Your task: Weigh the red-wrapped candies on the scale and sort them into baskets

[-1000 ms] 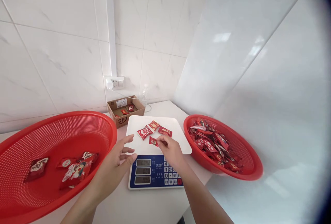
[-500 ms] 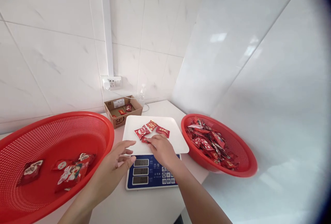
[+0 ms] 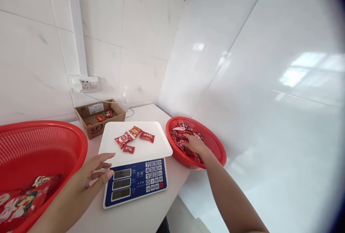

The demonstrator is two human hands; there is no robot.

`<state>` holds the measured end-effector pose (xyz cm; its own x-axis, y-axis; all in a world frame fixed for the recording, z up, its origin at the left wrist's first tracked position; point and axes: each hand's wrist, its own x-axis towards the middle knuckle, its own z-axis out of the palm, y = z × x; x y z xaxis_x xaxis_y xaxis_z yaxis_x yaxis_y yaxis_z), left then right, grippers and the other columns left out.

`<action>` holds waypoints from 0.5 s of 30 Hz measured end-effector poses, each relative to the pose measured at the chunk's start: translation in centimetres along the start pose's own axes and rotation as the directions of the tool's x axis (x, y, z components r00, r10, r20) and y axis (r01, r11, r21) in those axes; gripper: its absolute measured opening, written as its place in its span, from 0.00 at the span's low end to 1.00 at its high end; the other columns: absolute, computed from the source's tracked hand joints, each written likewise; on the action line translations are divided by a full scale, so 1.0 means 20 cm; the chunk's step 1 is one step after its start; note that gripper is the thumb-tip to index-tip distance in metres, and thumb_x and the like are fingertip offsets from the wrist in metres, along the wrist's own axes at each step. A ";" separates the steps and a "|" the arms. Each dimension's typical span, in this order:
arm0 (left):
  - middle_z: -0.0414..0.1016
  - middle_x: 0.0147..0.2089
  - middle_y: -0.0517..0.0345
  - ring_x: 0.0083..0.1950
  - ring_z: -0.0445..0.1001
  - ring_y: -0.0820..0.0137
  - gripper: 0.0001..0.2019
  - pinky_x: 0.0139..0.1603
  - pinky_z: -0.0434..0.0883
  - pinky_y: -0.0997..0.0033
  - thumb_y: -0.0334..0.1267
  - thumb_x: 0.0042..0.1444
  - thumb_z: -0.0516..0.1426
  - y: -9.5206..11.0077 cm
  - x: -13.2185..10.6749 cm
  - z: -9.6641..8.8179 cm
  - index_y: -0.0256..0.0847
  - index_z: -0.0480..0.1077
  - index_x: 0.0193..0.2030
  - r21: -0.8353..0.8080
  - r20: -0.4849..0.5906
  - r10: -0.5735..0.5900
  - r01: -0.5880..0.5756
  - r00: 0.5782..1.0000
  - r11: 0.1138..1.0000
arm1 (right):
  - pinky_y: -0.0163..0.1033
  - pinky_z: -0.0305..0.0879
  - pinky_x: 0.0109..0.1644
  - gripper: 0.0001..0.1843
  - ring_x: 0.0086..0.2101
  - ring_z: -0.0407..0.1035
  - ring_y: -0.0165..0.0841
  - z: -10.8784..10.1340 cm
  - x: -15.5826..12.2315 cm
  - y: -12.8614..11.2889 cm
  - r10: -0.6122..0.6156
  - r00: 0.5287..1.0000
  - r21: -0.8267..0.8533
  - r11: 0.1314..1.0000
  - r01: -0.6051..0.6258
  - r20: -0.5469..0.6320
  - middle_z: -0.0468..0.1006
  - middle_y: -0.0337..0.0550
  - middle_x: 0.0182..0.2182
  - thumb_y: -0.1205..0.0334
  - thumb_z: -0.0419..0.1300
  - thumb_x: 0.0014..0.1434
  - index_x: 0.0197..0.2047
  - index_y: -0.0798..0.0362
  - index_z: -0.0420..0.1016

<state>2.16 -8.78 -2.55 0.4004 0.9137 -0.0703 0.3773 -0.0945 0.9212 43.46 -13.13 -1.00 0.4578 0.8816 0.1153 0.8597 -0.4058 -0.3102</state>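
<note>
My left hand (image 3: 87, 181) hovers by the front left corner of the scale, fingers apart and holding nothing. My right hand (image 3: 196, 144) reaches into the right red basket (image 3: 217, 147), its fingers spread on the heap of small red snack packets (image 3: 180, 138); the fingertips are partly hidden among them. On the white pan (image 3: 151, 151) of the digital scale (image 3: 137, 179) lie several red packets: a pink-and-white patterned one (image 3: 123, 139), a gold-and-red one (image 3: 135, 131), a flat red one (image 3: 147, 136) and a small one (image 3: 128, 149).
A larger red basket (image 3: 78, 143) with a few red packets (image 3: 29, 200) stands at the left. Behind the scale is an open cardboard box (image 3: 107, 121) with small packets inside. A clear plastic bottle (image 3: 125, 100) and a wall socket (image 3: 88, 84) are at the back.
My right hand has left the small packet on the pan and moved right into the right basket. The view has turned right. My left hand stays open near the scale.
</note>
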 end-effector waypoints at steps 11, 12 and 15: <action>0.75 0.47 0.53 0.49 0.76 0.58 0.25 0.46 0.75 0.62 0.58 0.50 0.56 -0.02 0.01 0.01 0.51 0.67 0.53 -0.036 -0.030 0.061 -0.062 0.998 0.997 | 0.44 0.62 0.48 0.21 0.45 0.69 0.39 -0.08 -0.02 0.19 0.188 0.942 0.224 0.966 -0.127 -0.278 0.77 0.47 0.46 0.61 0.45 0.59 0.50 0.52 0.72; 0.76 0.47 0.52 0.49 0.76 0.58 0.25 0.46 0.76 0.61 0.58 0.50 0.57 -0.02 0.01 0.01 0.51 0.68 0.53 -0.045 -0.038 0.063 -0.065 0.997 0.997 | 0.44 0.62 0.49 0.21 0.46 0.69 0.39 -0.08 -0.03 0.19 0.192 0.932 0.249 0.961 -0.116 -0.307 0.77 0.47 0.46 0.60 0.44 0.59 0.50 0.52 0.71; 0.77 0.45 0.52 0.46 0.77 0.58 0.25 0.44 0.76 0.61 0.58 0.48 0.58 0.00 0.00 0.03 0.50 0.70 0.51 -0.064 -0.070 0.084 -0.089 0.994 0.994 | 0.45 0.63 0.49 0.23 0.45 0.69 0.40 -0.09 -0.04 0.14 0.211 0.906 0.314 0.945 -0.093 -0.367 0.77 0.48 0.46 0.57 0.43 0.60 0.51 0.52 0.70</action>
<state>2.64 -8.91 -2.82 0.3712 0.9279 0.0347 0.2863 -0.1499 0.9463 45.88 -15.44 -0.30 0.6791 0.6246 0.3856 0.6989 -0.3897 -0.5997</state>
